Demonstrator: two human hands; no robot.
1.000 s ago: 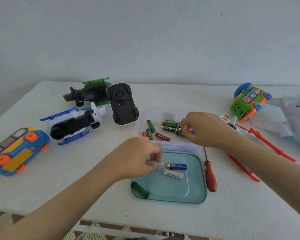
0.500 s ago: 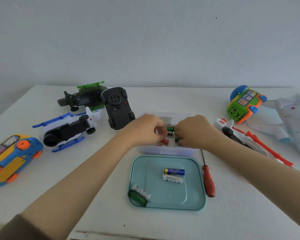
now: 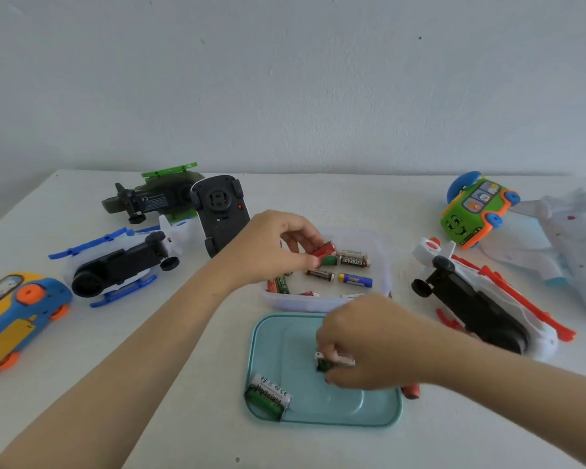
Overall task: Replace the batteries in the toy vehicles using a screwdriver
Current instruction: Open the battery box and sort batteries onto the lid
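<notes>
My left hand [image 3: 271, 248] reaches into the clear plastic box [image 3: 384, 265] and pinches a red battery [image 3: 323, 249] among several loose batteries. My right hand [image 3: 366, 343] hovers low over the teal tray [image 3: 271, 350], its curled fingers holding a green and white battery [image 3: 323, 362]. Two green and white batteries [image 3: 268, 396] lie in the tray's near left corner. The red screwdriver handle [image 3: 410, 390] peeks out under my right wrist; its shaft is hidden.
Upturned toys ring the box: a black car [image 3: 219, 211], a green plane [image 3: 149, 198], a blue and white helicopter [image 3: 122, 262], a blue and yellow bus [image 3: 11, 319], a red and white helicopter [image 3: 477, 299], a green bus [image 3: 474, 211], a white plane [image 3: 569, 238].
My right hand left the box and came down over the tray with a battery. My left hand stayed in the box and now pinches a red battery. The camera moved closer.
</notes>
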